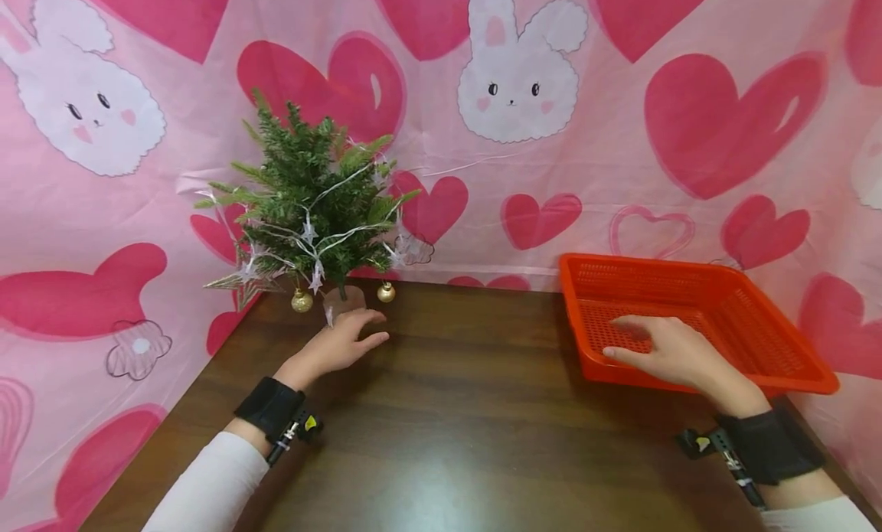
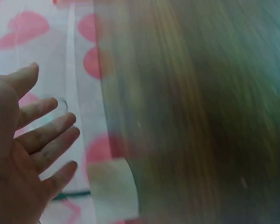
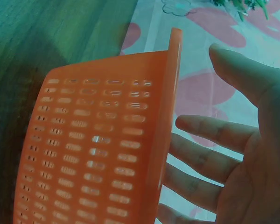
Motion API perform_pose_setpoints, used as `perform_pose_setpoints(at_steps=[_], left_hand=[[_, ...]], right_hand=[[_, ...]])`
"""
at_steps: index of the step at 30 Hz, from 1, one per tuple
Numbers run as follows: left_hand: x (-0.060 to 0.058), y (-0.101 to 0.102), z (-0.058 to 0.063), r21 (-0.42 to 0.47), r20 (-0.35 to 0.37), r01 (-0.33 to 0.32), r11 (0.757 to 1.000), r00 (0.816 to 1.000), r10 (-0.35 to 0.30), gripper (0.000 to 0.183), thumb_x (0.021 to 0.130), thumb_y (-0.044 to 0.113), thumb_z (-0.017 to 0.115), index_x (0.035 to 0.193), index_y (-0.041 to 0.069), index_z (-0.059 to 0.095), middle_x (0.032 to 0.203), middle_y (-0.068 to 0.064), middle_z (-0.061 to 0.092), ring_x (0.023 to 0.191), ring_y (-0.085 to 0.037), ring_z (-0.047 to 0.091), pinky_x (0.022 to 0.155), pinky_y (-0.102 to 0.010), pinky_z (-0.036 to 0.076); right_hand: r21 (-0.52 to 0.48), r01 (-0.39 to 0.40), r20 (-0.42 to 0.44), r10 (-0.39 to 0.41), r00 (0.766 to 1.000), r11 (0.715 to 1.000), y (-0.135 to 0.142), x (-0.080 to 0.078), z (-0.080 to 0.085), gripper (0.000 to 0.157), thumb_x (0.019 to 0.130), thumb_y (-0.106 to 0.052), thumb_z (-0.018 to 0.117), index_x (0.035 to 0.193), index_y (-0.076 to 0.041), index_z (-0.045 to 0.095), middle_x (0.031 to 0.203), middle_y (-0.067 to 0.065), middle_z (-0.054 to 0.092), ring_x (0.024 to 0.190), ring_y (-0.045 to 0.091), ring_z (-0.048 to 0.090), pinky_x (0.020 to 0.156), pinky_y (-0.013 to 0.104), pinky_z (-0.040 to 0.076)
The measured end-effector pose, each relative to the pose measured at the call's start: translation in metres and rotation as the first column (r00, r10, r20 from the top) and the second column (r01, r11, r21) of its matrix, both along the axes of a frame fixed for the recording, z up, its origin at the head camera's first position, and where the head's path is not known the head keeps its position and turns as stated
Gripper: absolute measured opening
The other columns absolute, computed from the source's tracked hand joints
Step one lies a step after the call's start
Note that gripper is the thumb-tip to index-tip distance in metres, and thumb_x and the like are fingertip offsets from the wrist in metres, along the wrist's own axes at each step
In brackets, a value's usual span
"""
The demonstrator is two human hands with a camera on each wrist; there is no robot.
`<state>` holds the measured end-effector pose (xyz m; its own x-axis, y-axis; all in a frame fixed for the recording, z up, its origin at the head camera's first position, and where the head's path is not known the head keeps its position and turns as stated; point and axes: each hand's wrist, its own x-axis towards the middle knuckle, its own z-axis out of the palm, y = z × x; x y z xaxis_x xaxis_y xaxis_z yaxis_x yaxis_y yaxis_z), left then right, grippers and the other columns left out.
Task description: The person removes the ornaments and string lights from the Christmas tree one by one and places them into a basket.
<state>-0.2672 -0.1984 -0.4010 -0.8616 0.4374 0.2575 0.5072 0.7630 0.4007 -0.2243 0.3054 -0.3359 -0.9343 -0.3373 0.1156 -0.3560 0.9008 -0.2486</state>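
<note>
A small artificial Christmas tree stands at the back left, hung with white star string lights and gold balls. My left hand is right in front of its round base and partly hides it. In the left wrist view the fingers are loosely spread, with nothing in the palm, beside the pale base. Over the near left side of an orange plastic basket is my right hand, its fingers relaxed and holding nothing. The right wrist view shows those fingers extended past the basket's rim.
A brown wooden table lies under everything. Pink cloth with hearts and rabbits hangs behind and along both sides. One gold ball dangles just right of the base, another gold ball to its left. A glittery star sticks out low left.
</note>
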Motion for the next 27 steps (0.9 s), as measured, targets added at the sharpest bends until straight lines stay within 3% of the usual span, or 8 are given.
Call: perform_pose_setpoints(at_steps=[3,6,10,13,17,20,23,27], left_hand=[[-0.001,-0.012,0.0,0.059,-0.047,-0.045,0.997,0.998,0.048,0.018,0.09,0.026,0.063,0.098,0.01,0.066,0.092,-0.002,0.063,0.089,-0.02,0.061,0.078,-0.039,0.049],[-0.004,-0.024,-0.003,0.089,-0.094,-0.12,0.989,0.987,0.128,0.012,0.088,0.024,0.066,0.085,0.012,0.064,0.078,0.001,0.058,0.072,-0.016,0.055,0.064,-0.031,0.044],[-0.01,-0.039,-0.012,0.095,-0.11,-0.289,0.953,0.948,0.298,0.021,0.087,0.027,0.066,0.077,0.01,0.057,0.069,-0.002,0.052,0.06,-0.016,0.047,0.054,-0.03,0.036],[-0.018,-0.049,-0.019,0.162,-0.139,-0.365,0.917,0.911,0.387,0.027,0.083,0.026,0.07,0.074,0.007,0.053,0.067,-0.006,0.052,0.061,-0.021,0.05,0.055,-0.033,0.038],[-0.03,-0.059,-0.025,0.308,-0.105,-0.339,0.889,0.916,0.386,0.031,0.081,0.022,0.073,0.089,-0.001,0.054,0.076,-0.016,0.055,0.072,-0.031,0.054,0.064,-0.04,0.041],[-0.035,-0.064,-0.026,0.374,0.056,-0.356,0.857,0.93,0.362,0.047,0.085,0.025,0.069,0.117,-0.004,0.049,0.102,-0.026,0.057,0.095,-0.04,0.055,0.078,-0.049,0.045],[-0.038,-0.068,-0.028,0.435,0.202,-0.373,0.819,0.927,0.315,0.058,0.088,0.026,0.066,0.131,-0.003,0.041,0.125,-0.03,0.05,0.116,-0.043,0.047,0.093,-0.054,0.04],[-0.042,-0.07,-0.032,0.509,0.258,-0.342,0.79,0.936,0.238,0.056,0.089,0.02,0.065,0.133,-0.005,0.04,0.134,-0.029,0.046,0.122,-0.041,0.044,0.096,-0.054,0.039]], right_hand=[[-0.004,0.009,0.007,-0.009,1.0,1.0,0.005,0.002,-0.002,0.072,0.076,-0.061,0.065,0.123,-0.008,0.059,0.115,0.016,0.065,0.104,0.034,0.06,0.083,0.055,0.047],[-0.007,0.009,0.016,-0.009,1.0,1.0,0.009,0.003,-0.004,0.069,0.076,-0.059,0.066,0.122,-0.008,0.061,0.113,0.014,0.066,0.101,0.033,0.061,0.082,0.054,0.048],[-0.022,0.005,0.038,-0.004,0.999,1.0,0.012,0.006,-0.006,0.058,0.077,-0.053,0.07,0.116,-0.01,0.065,0.108,0.01,0.069,0.093,0.026,0.063,0.077,0.049,0.051],[-0.032,-0.017,0.039,0.018,0.999,0.999,0.013,0.007,-0.007,0.048,0.078,-0.047,0.071,0.111,-0.012,0.068,0.1,0.004,0.07,0.084,0.019,0.063,0.072,0.042,0.053],[-0.032,-0.042,0.018,0.042,0.999,0.999,0.015,0.008,-0.008,0.038,0.078,-0.042,0.073,0.105,-0.015,0.071,0.091,-0.004,0.07,0.076,0.011,0.06,0.066,0.034,0.052],[-0.026,-0.04,0.012,0.041,0.999,0.999,0.015,0.009,-0.009,0.031,0.078,-0.04,0.073,0.101,-0.02,0.073,0.087,-0.01,0.069,0.074,0.006,0.057,0.064,0.028,0.05],[-0.036,-0.032,0.009,0.033,0.999,0.999,0.016,0.01,-0.012,0.024,0.078,-0.037,0.074,0.098,-0.024,0.073,0.084,-0.014,0.068,0.07,0.003,0.055,0.064,0.025,0.049],[-0.056,-0.05,-0.013,0.049,0.999,0.997,0.018,0.011,-0.014,0.02,0.078,-0.035,0.075,0.095,-0.025,0.073,0.085,-0.014,0.069,0.069,0.001,0.054,0.065,0.026,0.05]])
